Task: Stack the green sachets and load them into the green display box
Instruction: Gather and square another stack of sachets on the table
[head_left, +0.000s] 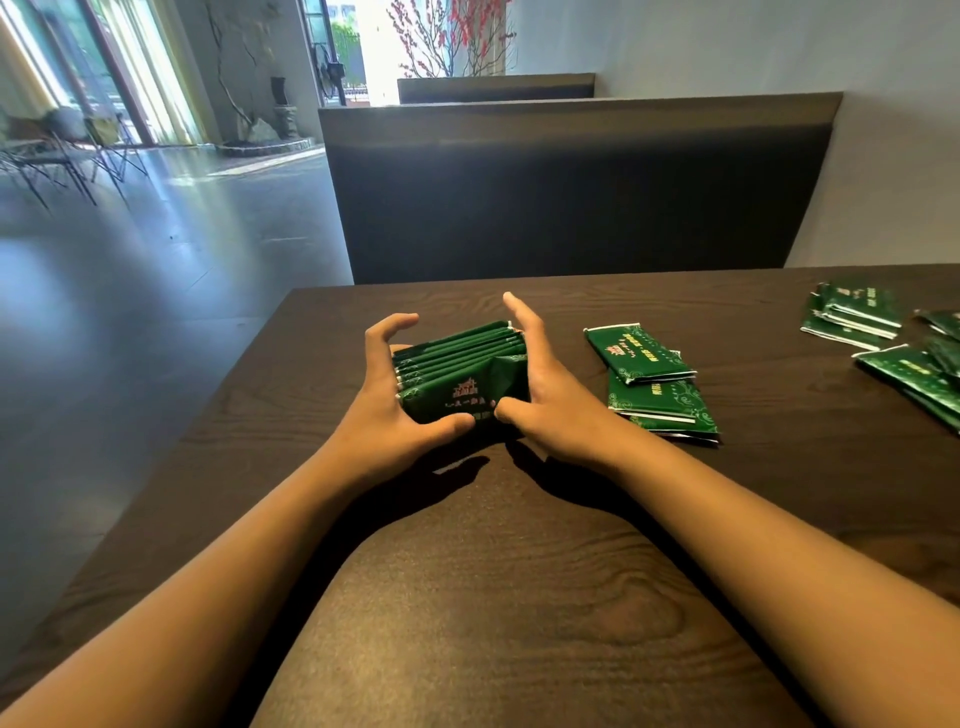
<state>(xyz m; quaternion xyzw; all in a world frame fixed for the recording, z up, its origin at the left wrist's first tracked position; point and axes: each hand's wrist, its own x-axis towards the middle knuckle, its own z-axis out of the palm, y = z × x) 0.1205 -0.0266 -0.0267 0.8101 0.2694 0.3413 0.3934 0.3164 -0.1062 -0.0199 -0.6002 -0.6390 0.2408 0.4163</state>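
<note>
Hands (462, 400) flanking upright sachet stack (460, 371)

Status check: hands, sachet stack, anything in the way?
Left hand and right hand both grip the sachet stack on the table. Loose sachets lie right. Display box not in view.

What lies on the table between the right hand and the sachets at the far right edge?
In the head view, a small pile of green sachets lies between the right hand and the far-right sachets; otherwise bare table.
</note>
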